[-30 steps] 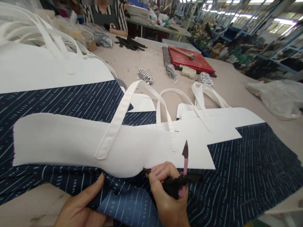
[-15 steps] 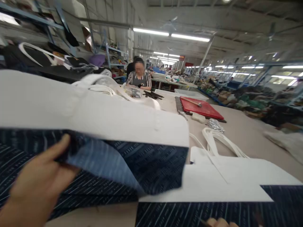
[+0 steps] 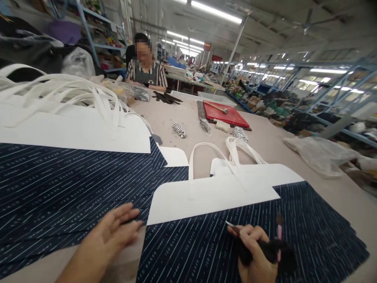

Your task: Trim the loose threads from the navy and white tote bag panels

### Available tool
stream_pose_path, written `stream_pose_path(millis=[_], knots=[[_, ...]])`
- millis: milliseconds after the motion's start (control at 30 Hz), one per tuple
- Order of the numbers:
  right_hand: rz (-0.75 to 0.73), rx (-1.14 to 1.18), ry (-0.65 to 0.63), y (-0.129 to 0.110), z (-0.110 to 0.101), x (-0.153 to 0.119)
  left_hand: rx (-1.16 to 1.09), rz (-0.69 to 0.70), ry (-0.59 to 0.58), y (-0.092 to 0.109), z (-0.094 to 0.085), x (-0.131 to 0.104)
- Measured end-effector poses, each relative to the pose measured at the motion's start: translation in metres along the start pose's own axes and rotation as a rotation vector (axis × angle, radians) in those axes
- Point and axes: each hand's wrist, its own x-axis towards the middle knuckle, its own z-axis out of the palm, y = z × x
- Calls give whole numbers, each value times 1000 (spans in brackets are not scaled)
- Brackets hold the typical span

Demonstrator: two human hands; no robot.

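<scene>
My left hand (image 3: 110,236) is open, its fingers stretched out beside the right edge of the left pile of navy striped bag panels (image 3: 73,188). The panels have white tops and white strap handles (image 3: 100,98). My right hand (image 3: 255,251) is closed on a dark-handled tool with a pointed metal tip (image 3: 232,227); its exact kind is unclear. The tip is over another navy bag panel (image 3: 188,243), whose white band (image 3: 203,196) carries a looped strap (image 3: 206,146). Near that hand are a pink stick (image 3: 279,232) and a blurred black shape (image 3: 287,257).
A red board (image 3: 226,114) with a hammer (image 3: 216,107) on it lies farther back. Nearby are black-and-white cord bundles (image 3: 179,130) and dark strips (image 3: 166,97). Clear plastic (image 3: 324,155) lies at right. A person (image 3: 147,67) in striped sleeves sits across the table.
My left hand has let go of the navy bag panel it was lifting, and that panel lies on the left pile. My right hand has come further into view. The camera view has shifted.
</scene>
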Motion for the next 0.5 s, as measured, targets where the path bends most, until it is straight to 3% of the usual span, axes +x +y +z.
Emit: stream_pose_path(millis=[167, 267, 367, 500], knots=[[9, 11, -39, -5, 6, -3, 58, -72, -16, -4, 21, -24], [6, -16, -57, -7, 8, -6, 38, -202, -134, 2, 30, -29], [4, -14, -56, -7, 10, -9, 53, -218, -265, 6, 53, -33], [8, 19, -52, -9, 12, -13, 54, -272, -171, 4, 81, -34]])
